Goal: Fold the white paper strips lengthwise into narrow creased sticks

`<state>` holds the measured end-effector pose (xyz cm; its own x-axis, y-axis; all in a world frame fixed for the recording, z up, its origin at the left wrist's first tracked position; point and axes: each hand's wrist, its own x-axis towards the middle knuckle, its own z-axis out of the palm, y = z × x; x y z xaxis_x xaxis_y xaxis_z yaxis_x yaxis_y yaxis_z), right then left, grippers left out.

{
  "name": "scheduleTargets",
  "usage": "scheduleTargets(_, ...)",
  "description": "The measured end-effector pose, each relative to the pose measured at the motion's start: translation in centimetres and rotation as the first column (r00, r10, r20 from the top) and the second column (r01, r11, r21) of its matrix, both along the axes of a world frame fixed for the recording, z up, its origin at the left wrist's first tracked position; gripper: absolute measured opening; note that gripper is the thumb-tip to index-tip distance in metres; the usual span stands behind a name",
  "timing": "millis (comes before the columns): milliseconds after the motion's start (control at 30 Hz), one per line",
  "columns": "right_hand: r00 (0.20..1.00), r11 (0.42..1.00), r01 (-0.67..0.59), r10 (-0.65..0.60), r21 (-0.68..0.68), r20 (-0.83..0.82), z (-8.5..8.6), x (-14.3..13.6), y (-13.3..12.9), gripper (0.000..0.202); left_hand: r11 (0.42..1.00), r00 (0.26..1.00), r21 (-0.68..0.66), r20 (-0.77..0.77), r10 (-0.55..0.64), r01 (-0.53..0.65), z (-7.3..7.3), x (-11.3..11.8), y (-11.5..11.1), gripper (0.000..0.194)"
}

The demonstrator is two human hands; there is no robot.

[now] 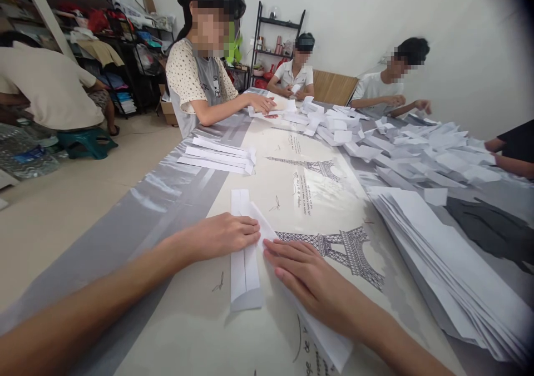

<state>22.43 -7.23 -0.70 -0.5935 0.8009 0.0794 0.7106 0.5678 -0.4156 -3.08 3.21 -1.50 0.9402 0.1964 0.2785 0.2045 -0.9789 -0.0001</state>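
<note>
A long folded white paper strip (245,276) with a lengthwise seam lies on the table before me. My left hand (225,234) rests across it, fingers closed together, their tips on the upper part of a second white paper strip (329,334). That second strip runs diagonally towards the lower right. My right hand (317,278) lies along it with fingers stretched out and palm down, covering its middle. The fingertips of both hands almost meet near the edge between the strips.
A stack of white papers (442,259) lies at right, beside dark cloth (492,228). Many loose folded papers (429,148) are heaped behind it. Folded strips (217,156) lie ahead at left. Co-workers sit around the printed table cover (192,331); a green stool (85,141) stands left.
</note>
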Motion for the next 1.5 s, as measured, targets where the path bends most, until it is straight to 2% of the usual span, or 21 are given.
scheduleTargets(167, 0.981, 0.980, 0.159, -0.144, 0.118, -0.128, -1.3, -0.5, 0.9, 0.024, 0.997, 0.993, -0.009, 0.096, -0.074, 0.075, -1.2, 1.8, -1.3, 0.027)
scheduleTargets(267, 0.977, 0.957, 0.190, -0.161, 0.221, -0.140, -2.3, -0.9, 0.9, 0.027, 0.997, 0.989, 0.008, 0.128, -0.071, 0.070, -1.4, 2.5, -1.9, 0.024)
scheduleTargets(400, 0.997, 0.961, 0.083, -0.081, 0.265, -0.019, -3.0, -1.0, 0.7, 0.048, 0.993, 0.986, 0.086, 0.149, 0.068, -0.081, -1.3, 2.3, -2.1, 0.019)
scheduleTargets(533, 0.996, 0.963, 0.048, -0.066, 0.263, 0.060, -3.3, -0.8, 0.8, 0.054, 0.949, 0.968, 0.206, 0.124, 0.217, -0.239, -1.5, 2.3, -2.6, 0.031)
scheduleTargets(633, 0.996, 0.967, 0.044, -0.063, 0.252, 0.070, -3.4, -0.7, 0.9, 0.058, 0.918, 0.953, 0.254, 0.094, 0.288, -0.303, -1.9, 2.6, -3.1, 0.033)
scheduleTargets(767, 0.995, 0.972, 0.046, -0.066, 0.232, 0.079, -3.5, -0.6, 1.0, 0.060, 0.905, 0.940, 0.255, 0.069, 0.335, -0.341, -1.9, 2.7, -3.0, 0.036)
scheduleTargets(1100, 0.993, 0.976, 0.018, -0.042, 0.218, 0.106, -2.9, -0.7, 1.0, 0.065, 0.926, 0.946, 0.194, 0.033, 0.324, -0.324, -1.1, 2.1, -1.9, 0.037)
scheduleTargets(1367, 0.992, 0.979, 0.007, -0.033, 0.204, 0.124, -2.6, -0.7, 1.1, 0.062, 0.962, 0.962, 0.076, 0.102, 0.252, -0.261, -1.0, 1.6, -1.2, 0.032)
scheduleTargets(1500, 0.997, 0.977, 0.025, -0.039, 0.210, 0.064, -2.7, -0.7, 1.2, 0.062, 0.973, 0.966, 0.021, 0.121, 0.227, -0.231, -1.1, 1.6, -1.0, 0.030)
